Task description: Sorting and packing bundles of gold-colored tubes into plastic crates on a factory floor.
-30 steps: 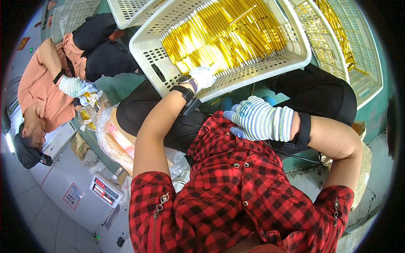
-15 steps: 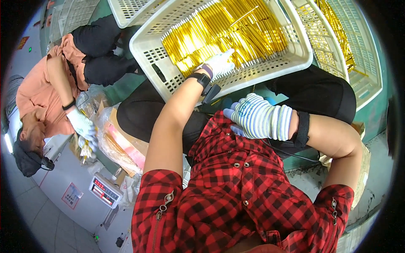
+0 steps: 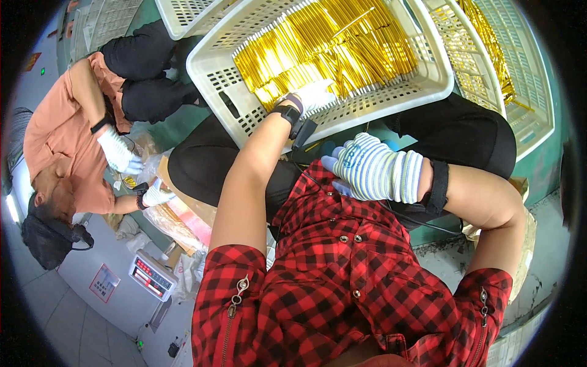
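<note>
My left hand, in a pale glove, reaches into a cream plastic crate on my lap. Its fingers lie extended over slim, shiny gold rods with white ends; glare blurs the fingertips. The rods are packed in rows, some of them askew near the hand. Close to my shirt, beyond the crate's near edge, is my right hand in a striped glove. Its fingers are curled in, and whatever they may hold is hidden.
A second crate with more gold rods stands on the right, and another crate is at upper left. A co-worker in an orange top sits at left beside an opened carton. Lower left is a scale with a display.
My left hand has shifted slightly toward me and its raised finger has lowered onto the rods. My right hand stays put. The co-worker's hands have moved apart, one now at the carton.
</note>
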A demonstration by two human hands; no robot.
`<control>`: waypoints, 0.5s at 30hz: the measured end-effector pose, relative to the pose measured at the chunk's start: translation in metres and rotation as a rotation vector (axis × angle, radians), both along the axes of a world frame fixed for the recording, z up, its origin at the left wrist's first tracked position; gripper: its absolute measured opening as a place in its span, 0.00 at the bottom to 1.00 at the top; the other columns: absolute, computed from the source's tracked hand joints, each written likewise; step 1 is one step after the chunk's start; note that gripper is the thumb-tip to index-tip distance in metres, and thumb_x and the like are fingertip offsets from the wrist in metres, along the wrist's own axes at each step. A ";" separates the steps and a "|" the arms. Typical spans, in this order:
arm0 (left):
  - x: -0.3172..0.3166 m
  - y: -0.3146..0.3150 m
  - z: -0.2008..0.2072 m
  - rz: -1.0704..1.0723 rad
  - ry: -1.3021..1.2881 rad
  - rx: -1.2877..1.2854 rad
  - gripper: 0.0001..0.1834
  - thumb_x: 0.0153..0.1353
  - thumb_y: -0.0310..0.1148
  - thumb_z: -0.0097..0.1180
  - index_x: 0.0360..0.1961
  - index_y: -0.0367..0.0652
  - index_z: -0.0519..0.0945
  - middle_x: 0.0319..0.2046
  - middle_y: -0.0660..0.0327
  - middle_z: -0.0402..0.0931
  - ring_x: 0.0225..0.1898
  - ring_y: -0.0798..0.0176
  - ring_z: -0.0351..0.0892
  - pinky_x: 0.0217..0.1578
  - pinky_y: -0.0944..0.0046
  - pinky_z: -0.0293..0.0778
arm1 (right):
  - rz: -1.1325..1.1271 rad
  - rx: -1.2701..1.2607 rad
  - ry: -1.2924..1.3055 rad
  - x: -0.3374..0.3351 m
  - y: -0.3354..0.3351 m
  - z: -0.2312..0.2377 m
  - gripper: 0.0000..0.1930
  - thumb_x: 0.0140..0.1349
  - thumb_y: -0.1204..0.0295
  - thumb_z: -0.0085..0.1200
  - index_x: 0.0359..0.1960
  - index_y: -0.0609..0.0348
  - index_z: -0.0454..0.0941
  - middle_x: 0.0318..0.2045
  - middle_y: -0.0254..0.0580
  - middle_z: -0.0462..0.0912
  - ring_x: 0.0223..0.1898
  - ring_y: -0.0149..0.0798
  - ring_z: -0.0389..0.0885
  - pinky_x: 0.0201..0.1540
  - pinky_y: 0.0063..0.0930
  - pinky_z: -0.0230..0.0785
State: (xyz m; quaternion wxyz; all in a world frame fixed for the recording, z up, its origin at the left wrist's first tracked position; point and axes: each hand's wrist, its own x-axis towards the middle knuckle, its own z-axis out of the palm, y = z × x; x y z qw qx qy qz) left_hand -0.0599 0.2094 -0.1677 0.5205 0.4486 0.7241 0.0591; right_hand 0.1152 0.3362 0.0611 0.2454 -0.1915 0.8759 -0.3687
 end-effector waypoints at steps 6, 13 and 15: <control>-0.003 0.004 0.002 -0.076 0.035 0.048 0.30 0.64 0.48 0.53 0.63 0.43 0.67 0.47 0.42 0.77 0.49 0.45 0.76 0.50 0.56 0.71 | -0.009 -0.002 -0.006 0.000 -0.001 -0.002 0.24 0.55 0.56 0.57 0.48 0.62 0.76 0.32 0.47 0.80 0.33 0.50 0.80 0.36 0.43 0.71; 0.001 0.027 0.015 0.003 -0.080 -0.049 0.32 0.63 0.48 0.53 0.64 0.43 0.65 0.48 0.42 0.77 0.50 0.45 0.77 0.52 0.54 0.70 | -0.014 0.003 0.003 0.001 -0.001 -0.005 0.24 0.54 0.58 0.58 0.48 0.61 0.76 0.32 0.47 0.80 0.32 0.50 0.80 0.35 0.42 0.71; 0.003 0.037 0.026 0.009 -0.083 -0.053 0.33 0.63 0.48 0.53 0.65 0.43 0.64 0.49 0.42 0.76 0.52 0.45 0.76 0.53 0.54 0.70 | -0.017 0.004 0.008 0.001 -0.001 -0.005 0.24 0.54 0.58 0.58 0.48 0.61 0.76 0.32 0.47 0.80 0.32 0.50 0.80 0.35 0.42 0.71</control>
